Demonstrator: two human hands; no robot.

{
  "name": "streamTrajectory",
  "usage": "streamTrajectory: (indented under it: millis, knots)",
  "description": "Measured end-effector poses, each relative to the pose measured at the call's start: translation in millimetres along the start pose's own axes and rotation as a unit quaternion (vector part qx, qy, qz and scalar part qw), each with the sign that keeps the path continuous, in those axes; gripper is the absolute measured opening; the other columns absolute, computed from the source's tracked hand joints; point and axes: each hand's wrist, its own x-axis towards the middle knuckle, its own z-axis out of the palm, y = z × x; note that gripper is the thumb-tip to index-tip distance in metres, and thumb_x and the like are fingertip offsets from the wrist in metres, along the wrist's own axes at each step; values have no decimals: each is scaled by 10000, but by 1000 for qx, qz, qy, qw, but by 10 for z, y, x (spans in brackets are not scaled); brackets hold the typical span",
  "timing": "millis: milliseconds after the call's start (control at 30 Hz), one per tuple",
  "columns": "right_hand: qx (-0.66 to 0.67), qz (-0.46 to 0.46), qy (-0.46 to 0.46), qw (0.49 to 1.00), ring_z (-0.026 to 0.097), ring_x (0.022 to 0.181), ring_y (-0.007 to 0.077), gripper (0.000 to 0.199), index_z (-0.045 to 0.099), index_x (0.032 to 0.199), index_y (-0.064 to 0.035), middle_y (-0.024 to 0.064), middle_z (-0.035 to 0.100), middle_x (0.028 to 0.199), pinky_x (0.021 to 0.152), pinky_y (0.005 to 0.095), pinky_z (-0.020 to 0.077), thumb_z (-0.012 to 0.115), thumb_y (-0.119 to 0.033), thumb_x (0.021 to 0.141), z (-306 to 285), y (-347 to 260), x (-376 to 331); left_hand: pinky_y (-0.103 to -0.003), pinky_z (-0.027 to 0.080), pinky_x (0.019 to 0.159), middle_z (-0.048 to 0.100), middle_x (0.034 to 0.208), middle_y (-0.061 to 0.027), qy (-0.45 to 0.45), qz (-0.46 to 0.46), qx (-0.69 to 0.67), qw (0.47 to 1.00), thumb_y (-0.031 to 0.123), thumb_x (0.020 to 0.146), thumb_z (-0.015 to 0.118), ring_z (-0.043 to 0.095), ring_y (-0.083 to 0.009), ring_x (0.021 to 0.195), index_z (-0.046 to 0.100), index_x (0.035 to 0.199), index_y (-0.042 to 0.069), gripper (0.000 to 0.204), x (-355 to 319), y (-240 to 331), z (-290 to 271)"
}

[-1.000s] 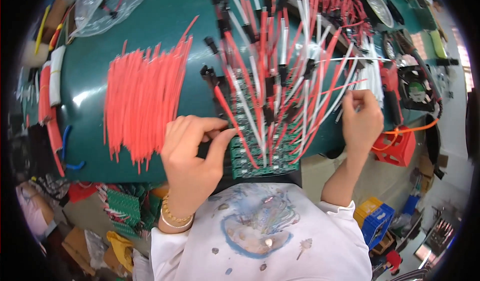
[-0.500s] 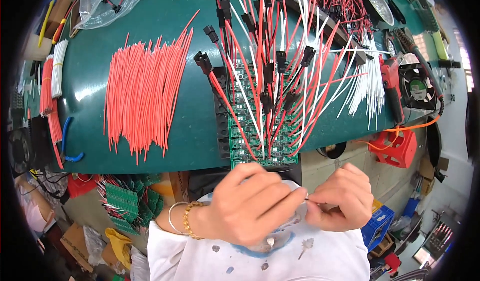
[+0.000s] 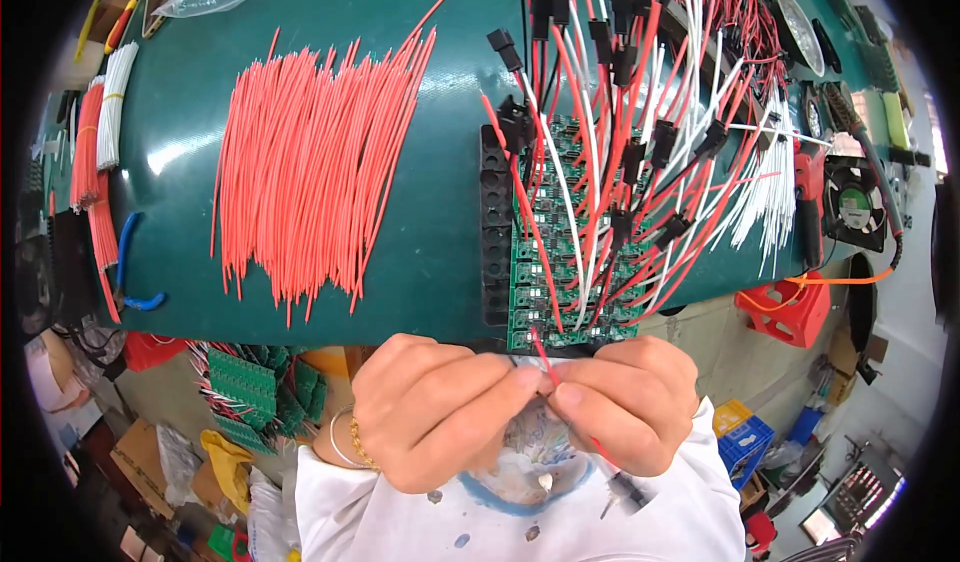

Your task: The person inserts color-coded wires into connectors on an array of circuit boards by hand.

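Observation:
Close in front of my shirt, both hands are closed in pinches, almost meeting. My right hand [image 3: 630,402] grips a red wire [image 3: 545,355] whose upper end sticks up between the hands. Below that hand hangs a blurred black plug connector [image 3: 628,492] on the same lead. My left hand [image 3: 440,417], with bracelets at the wrist, pinches at the wire; its fingertips partly hide what they hold. Just beyond stands a panel of green circuit boards [image 3: 535,312], with red and white wires [image 3: 590,162] and black connectors [image 3: 515,122] rising from it.
A wide pile of red wires [image 3: 310,172] lies on the green table [image 3: 130,262] at left, near blue-handled pliers [image 3: 125,262]. White wires [image 3: 770,192], a red tool [image 3: 808,202] and a fan [image 3: 855,202] sit at right. More circuit boards [image 3: 240,387] are below the table edge.
My hands have come closer together and shifted slightly; a red wire and black connector now show at them. The view has moved, so the table's things appear displaced.

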Motion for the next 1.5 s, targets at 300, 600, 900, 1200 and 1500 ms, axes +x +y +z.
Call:
streamTrajectory:
  millis: [300, 600, 900, 1200, 1500]
  knots:
    - [-108, 45, -72, 991, 495, 486, 134, 356, 652, 918, 42, 178, 688, 837, 394, 226, 293, 666, -77, 584, -15, 76, 20, -228, 372, 464, 698, 817, -84, 5, -16, 22, 1000, -47, 624, 692, 606, -131, 557, 687, 939, 10, 320, 37, -215, 94]
    - [-102, 76, -91, 988, 483, 478, 125, 348, 644, 924, 35, 137, 680, 791, 388, 240, 282, 636, -57, 589, -12, 71, 75, -235, 372, 464, 699, 853, -81, 6, -42, -15, 999, -82, 610, 703, 610, -134, 577, 685, 942, 14, 346, 20, -261, 133]
    - [-107, 86, -64, 988, 475, 461, 130, 346, 648, 923, 29, 114, 664, 744, 379, 246, 280, 610, -41, 586, 13, 85, 108, -237, 370, 464, 698, 818, -71, 22, -52, -20, 998, -79, 627, 719, 617, -142, 591, 679, 926, 17, 317, 78, -246, 178]
    - [-308, 314, 198, 876, 438, 501, 77, 154, 679, 841, -24, 25, 604, 673, 466, 231, 319, 586, 87, 788, -554, 211, 142, -234, 399, 455, 611, 710, -104, 58, -203, -44, 977, -28, 707, 778, 535, -139, 515, 620, 762, -20, 168, 274, -131, 266]
    - [-420, 446, -17, 790, 634, 610, 249, 160, 676, 828, -83, 51, 642, 647, 576, 345, 466, 682, -243, 825, -861, 1200, 179, -228, 386, 462, 582, 715, -73, 77, -217, -58, 971, -27, 714, 781, 477, -98, 515, 620, 787, -16, 177, 266, -292, 434]
